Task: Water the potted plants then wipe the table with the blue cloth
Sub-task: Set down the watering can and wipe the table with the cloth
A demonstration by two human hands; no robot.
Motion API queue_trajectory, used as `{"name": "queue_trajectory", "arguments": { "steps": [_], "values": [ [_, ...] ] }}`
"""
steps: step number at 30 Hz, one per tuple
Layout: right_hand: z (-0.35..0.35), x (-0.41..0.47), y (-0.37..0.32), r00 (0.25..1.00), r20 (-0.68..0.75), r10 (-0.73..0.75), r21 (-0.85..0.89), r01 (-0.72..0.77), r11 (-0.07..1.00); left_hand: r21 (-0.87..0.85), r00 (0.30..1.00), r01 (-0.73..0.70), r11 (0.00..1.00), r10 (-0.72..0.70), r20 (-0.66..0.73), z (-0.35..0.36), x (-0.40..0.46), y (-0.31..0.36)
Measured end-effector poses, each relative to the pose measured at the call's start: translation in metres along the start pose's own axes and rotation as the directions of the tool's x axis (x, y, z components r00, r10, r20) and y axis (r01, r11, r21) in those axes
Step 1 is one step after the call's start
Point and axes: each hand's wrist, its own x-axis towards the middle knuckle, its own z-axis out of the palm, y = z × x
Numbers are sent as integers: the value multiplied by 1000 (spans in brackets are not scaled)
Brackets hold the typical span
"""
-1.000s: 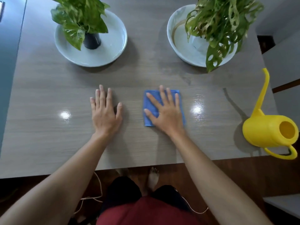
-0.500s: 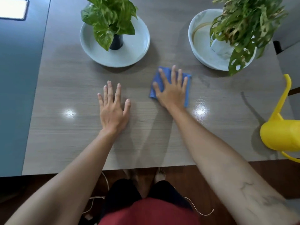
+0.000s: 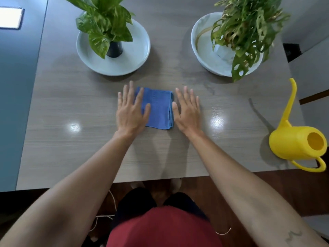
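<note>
A folded blue cloth (image 3: 159, 107) lies flat in the middle of the grey wooden table (image 3: 71, 148). My left hand (image 3: 131, 111) lies flat with straight fingers, covering the cloth's left edge. Just right of the cloth, my right hand (image 3: 187, 111) lies flat on the table, its thumb at the cloth's right edge. At the far left stands a broad-leaved plant (image 3: 106, 20) in a dark pot on a pale dish (image 3: 135, 56). A second plant with holed leaves (image 3: 249, 31) sits in a white bowl (image 3: 201, 50) at the far right.
A yellow watering can (image 3: 297, 145) stands near the table's right front corner, its spout rising toward the back. A teal surface (image 3: 16, 86) runs along the table's left side. A chair edge shows at the right. My legs and a thin cord are under the front edge.
My right hand slid off the cloth and now lies on the table to its right. My left hand now overlaps the cloth's left edge.
</note>
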Motion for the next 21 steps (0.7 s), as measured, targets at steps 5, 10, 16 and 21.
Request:
{"name": "queue_trajectory", "arguments": {
  "steps": [5,10,16,21],
  "values": [
    [1,-16,31,1000,16,7,-91,-6,996,61,991,-70,996,62,117,35,14,39],
    [7,-16,39,999,-29,-21,-137,17,990,170,988,-21,985,-6,153,45,9,41],
    [5,-16,37,1000,-14,-9,-154,7,988,168,990,61,984,-82,118,37,-14,27],
    [4,-17,35,1000,20,-3,-171,7,985,175,988,97,980,-116,99,22,-45,-4]
  ]
}}
